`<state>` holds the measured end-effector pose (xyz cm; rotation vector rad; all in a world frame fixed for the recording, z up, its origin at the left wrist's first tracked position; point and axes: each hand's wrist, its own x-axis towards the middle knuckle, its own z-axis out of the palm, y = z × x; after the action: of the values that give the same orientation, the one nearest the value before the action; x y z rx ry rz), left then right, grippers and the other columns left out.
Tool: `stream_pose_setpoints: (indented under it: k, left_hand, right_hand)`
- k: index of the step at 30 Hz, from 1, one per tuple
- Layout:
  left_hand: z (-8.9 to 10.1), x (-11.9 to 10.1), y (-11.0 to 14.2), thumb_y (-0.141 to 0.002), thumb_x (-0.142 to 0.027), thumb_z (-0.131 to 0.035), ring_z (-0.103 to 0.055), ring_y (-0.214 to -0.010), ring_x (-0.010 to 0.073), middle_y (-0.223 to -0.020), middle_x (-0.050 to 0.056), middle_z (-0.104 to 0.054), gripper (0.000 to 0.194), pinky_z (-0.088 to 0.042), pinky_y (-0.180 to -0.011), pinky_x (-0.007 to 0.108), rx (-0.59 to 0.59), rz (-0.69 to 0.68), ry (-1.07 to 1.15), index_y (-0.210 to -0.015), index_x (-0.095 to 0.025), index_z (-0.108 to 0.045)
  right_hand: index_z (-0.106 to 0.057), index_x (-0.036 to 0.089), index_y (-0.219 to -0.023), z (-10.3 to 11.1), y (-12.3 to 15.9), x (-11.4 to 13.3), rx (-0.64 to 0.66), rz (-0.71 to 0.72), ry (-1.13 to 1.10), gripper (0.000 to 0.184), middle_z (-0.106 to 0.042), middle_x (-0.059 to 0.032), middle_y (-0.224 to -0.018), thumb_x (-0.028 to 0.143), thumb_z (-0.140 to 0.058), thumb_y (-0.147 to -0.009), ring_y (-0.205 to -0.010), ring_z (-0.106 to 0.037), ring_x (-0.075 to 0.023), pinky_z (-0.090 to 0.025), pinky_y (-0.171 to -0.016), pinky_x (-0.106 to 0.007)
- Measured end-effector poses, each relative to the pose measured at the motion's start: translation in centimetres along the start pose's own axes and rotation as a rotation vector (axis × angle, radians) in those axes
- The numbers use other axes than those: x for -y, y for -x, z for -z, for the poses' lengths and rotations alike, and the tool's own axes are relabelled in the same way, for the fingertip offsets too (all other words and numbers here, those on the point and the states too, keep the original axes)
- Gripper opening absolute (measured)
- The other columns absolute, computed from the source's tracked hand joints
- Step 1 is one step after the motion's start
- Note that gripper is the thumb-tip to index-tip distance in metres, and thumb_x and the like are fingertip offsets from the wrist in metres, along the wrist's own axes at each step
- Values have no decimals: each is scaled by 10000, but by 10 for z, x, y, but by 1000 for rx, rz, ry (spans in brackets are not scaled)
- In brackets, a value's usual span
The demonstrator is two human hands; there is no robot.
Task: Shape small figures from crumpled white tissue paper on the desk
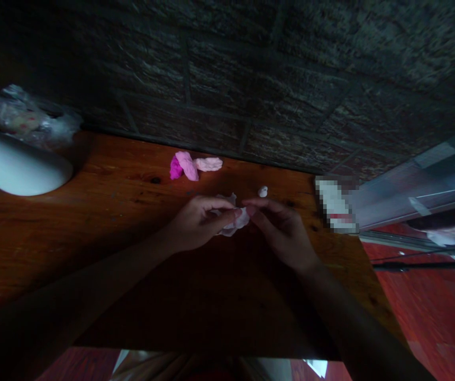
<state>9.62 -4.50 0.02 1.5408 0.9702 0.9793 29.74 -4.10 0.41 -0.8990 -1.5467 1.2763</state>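
Observation:
Over the middle of the table, my left hand (207, 219) pinches a pale, thin, ruffled piece that looks like a clay flower (231, 230). My right hand (277, 225) has its thumb and forefinger closed on the right edge of the same flower. Fingers cover part of it, so its full shape is hidden. Just beyond my right hand lies a small whitish lump (263, 191). Farther back, towards the wall, soft clay-like lumps sit touching in a row: a bright magenta lump (175, 168), a mid-pink lump (188, 165) and a pale pink lump (210, 164).
A white rounded jug-like vessel (33, 166) lies at the left of the wooden table (112, 185), with crumpled clear plastic (33, 124) behind it. A dark stone wall (211, 95) borders the back. At the right edge is a blurred-out pale object (335, 205) near a translucent panel (406, 182).

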Motion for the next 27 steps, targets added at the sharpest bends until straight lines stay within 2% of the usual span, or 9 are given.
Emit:
stream_pose_setpoints:
  k: [5, 11, 19, 27]
  left_hand:
    - [-1, 0, 0, -937, -374, -650, -561, -614, 107, -720, 21, -657, 284, -440, -545, 225, -1, 16, 2, -851, -121, -746]
    - [0, 4, 0, -900, -474, -690, -575, -641, 123, -715, 29, -650, 368, -427, -549, 229, 33, 118, -11, -784, -125, -717]
    - [2, 2, 1, -926, -442, -671, -585, -688, 126, -779, 41, -668, 337, -443, -574, 224, 27, 55, -74, -820, -126, -719]
    - [-3, 1, 1, -915, -441, -688, -550, -577, 95, -676, -18, -611, 308, -417, -514, 200, -34, 95, 66, -819, -150, -652]
  right_hand:
    - [-815, 239, -971, 0, -1, -1, -30, -8, 31, 108, -808, -6, -874, 272, -718, -935, -762, -726, -117, -608, -729, -239]
    - [-821, 257, -1002, 0, -1, 1, -105, -2, 36, 121, -797, 5, -835, 263, -748, -905, -721, -715, -122, -609, -703, -262]
    - [-826, 270, -975, 2, -1, -1, -69, -61, -30, 149, -828, 1, -942, 236, -819, -830, -807, -754, -137, -635, -809, -300]
    - [-809, 246, -925, 1, -1, -2, -135, -83, -45, 114, -809, 10, -857, 268, -837, -816, -726, -720, -115, -615, -748, -269]
